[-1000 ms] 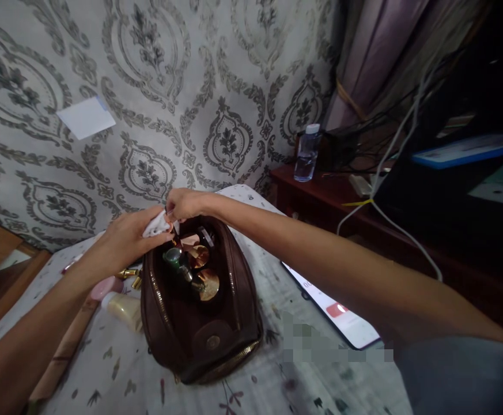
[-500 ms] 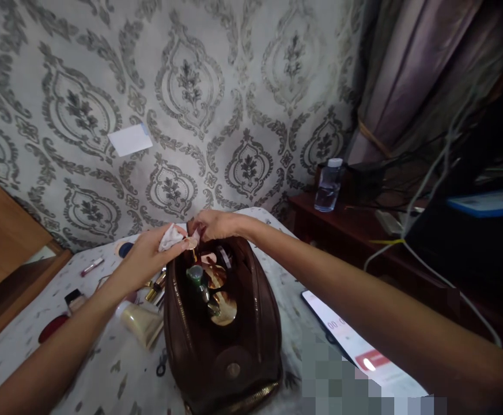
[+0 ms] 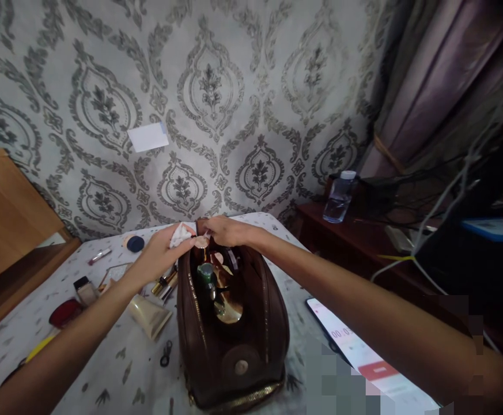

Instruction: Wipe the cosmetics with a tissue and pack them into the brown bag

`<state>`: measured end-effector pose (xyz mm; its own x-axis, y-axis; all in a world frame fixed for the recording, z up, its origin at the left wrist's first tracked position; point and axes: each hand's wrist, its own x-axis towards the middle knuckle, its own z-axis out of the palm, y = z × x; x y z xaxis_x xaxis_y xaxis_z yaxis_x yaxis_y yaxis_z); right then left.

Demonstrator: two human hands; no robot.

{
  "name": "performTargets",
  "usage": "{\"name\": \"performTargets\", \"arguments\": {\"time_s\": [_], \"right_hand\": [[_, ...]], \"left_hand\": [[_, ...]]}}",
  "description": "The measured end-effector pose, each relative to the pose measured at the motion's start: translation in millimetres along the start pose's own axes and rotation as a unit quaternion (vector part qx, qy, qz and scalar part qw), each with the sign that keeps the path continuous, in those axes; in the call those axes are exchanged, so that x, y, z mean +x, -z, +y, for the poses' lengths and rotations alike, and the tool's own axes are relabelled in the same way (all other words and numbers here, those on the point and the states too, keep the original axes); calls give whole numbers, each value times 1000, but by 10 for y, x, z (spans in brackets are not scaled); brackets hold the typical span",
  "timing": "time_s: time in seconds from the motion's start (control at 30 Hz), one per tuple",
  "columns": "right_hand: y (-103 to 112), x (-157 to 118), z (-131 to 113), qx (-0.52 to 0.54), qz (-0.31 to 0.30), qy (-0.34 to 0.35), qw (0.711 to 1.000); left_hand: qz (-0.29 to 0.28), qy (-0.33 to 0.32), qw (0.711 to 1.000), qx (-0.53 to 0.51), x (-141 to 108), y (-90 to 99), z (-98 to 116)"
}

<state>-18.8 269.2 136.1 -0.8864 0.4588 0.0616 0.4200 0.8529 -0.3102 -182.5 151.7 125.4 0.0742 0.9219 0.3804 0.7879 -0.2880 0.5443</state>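
A dark brown handbag stands unzipped on the patterned white cloth, its opening facing up. Inside it are a green-capped bottle and shiny gold round lids. My left hand is closed on a crumpled white tissue at the bag's far left rim. Its thumb lies against a small round gold top. My right hand reaches across to the bag's far end, fingers pinched; a small pale bit shows at the fingertips, too small to name.
Left of the bag lie a cream tube, a foundation bottle, a red round case, a dark blue round lid and a lip gloss. A lit phone lies right. A water bottle stands on a side table.
The view has shifted left, so everything appears further right. Both hands stay at the bag's far end, the left still holding the tissue.
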Motion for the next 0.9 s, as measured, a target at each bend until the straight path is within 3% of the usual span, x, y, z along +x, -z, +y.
{"name": "performTargets", "arguments": {"time_s": [0.1,0.23,0.47,0.73,0.9], "right_hand": [[-4,9,17,3,1,-17,1000],[-21,22,38,87,21,-47,995],[-36,35,24,137,95,-136,977],[10,62,26,82,71,-93,990],[-15,34,31,121,64,-87,987]], "left_hand": [[1,3,1000,-10,0,6,-20],[6,18,999,-41,-24,16,-51],[11,30,998,-52,-78,13,-99],[9,16,999,-47,-43,-33,-101],[11,6,999,-49,-34,-35,-103]]}}
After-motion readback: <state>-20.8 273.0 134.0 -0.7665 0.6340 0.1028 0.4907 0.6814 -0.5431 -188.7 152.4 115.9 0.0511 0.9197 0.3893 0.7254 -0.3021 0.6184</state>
